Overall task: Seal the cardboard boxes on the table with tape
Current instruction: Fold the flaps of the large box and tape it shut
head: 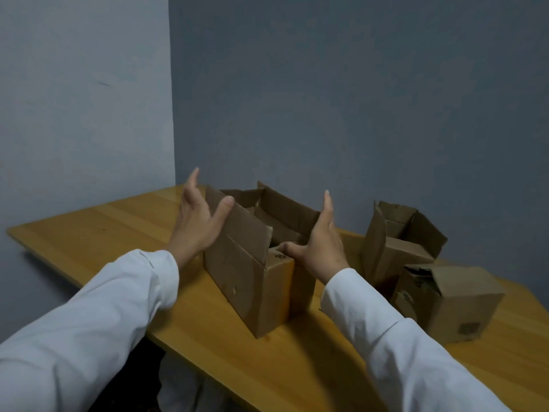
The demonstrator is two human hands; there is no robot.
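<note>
Left hand (197, 224) and right hand (319, 243), fingers straight, flank open box (252, 281) on table (118, 227), holding nothing; two boxes (421, 263) right

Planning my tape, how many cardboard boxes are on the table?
3: a large open box between the hands, an open box behind to the right, and a box on its side nearest right.

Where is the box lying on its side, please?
In the head view, the tipped box lies at the table's right end, just in front of an open box.
</note>
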